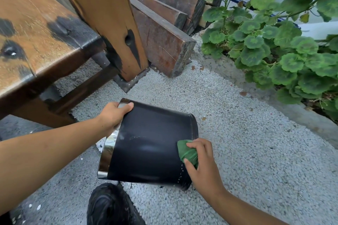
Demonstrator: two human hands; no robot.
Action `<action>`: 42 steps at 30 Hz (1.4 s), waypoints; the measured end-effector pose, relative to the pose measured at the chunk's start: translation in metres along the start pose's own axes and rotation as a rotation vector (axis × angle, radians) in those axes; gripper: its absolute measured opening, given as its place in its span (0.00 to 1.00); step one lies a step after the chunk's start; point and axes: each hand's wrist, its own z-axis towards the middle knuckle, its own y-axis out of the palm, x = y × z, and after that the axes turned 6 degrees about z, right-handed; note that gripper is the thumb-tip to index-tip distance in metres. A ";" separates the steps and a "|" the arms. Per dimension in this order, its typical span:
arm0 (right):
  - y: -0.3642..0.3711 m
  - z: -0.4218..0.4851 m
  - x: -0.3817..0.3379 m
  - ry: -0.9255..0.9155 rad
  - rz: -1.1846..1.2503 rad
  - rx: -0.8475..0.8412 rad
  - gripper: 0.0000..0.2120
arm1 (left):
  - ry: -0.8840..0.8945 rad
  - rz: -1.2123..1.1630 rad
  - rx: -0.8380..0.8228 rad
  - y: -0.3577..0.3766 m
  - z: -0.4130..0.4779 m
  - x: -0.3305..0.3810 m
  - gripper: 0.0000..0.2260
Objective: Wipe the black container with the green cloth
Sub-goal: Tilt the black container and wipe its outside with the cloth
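Observation:
The black container (pixel 150 144) is tipped on its side above the gravel, its shiny chrome rim toward the left and its base toward the right. My left hand (pixel 114 115) grips that rim at the upper left, thumb lying over the black wall. My right hand (pixel 203 160) holds a bunched green cloth (pixel 187 152) and presses it against the container's wall near the base end. The fingers cover part of the cloth.
A wooden bench (pixel 36 29) stands at the left, with a wooden post (pixel 108 18) beside it. Stacked timber beams (pixel 164 29) lie behind. A leafy green plant (pixel 274 42) fills a concrete-edged bed at the right. White gravel (pixel 247 142) covers the ground. A black shoe (pixel 109 206) is below the container.

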 end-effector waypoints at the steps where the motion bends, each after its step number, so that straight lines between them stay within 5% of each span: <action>1: -0.001 0.004 -0.001 0.018 0.026 0.010 0.22 | -0.008 0.002 0.007 0.000 0.001 -0.001 0.12; 5: -0.010 0.029 -0.004 0.121 0.096 0.045 0.24 | -0.025 0.084 -0.017 0.000 0.005 0.006 0.19; 10: -0.041 0.070 0.014 0.261 0.160 0.121 0.20 | 0.173 0.195 -0.300 -0.003 -0.011 0.028 0.29; 15: -0.061 0.097 0.030 0.371 0.233 0.157 0.19 | 0.253 0.240 -0.622 0.010 -0.046 0.020 0.24; 22: -0.066 0.145 0.012 0.376 0.201 0.081 0.15 | 0.211 0.004 -0.317 0.016 -0.037 0.050 0.09; 27: -0.054 0.179 -0.002 0.425 0.183 0.070 0.12 | 0.227 0.099 -0.365 0.001 -0.032 0.082 0.33; 32: -0.050 0.191 -0.003 0.458 0.190 -0.032 0.10 | 0.265 0.170 -0.254 0.007 -0.013 0.074 0.11; 37: -0.052 0.183 -0.004 0.497 0.219 -0.053 0.09 | 0.215 0.177 -0.216 0.007 -0.013 0.084 0.23; 42: -0.059 0.171 -0.007 0.422 0.183 -0.031 0.08 | 0.215 0.230 -0.173 0.012 -0.003 0.095 0.13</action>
